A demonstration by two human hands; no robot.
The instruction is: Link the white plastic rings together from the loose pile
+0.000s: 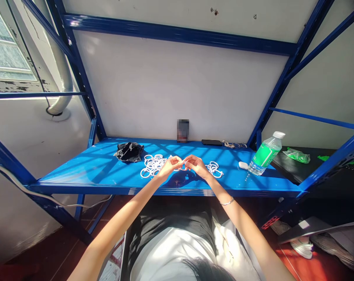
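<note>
My left hand (pixel 170 165) and my right hand (pixel 197 163) meet above the blue table (pixel 103 168), fingertips pinched together. Between them is a small white ring (pixel 183 169), mostly covered by the fingers. A loose heap of white rings (pixel 152 167) lies just left of my left hand. To the right of my right hand is a smaller group of white rings (pixel 214 170). A bracelet circles my right wrist.
A crumpled black plastic bag (pixel 129 152) lies at left. Toward the back are a blurred dark box (pixel 183 130), a black phone (pixel 211 143) and a coiled cable (pixel 232 144). At right are a white case (pixel 243 165) and a green-labelled bottle (pixel 265 155). Blue posts frame the table.
</note>
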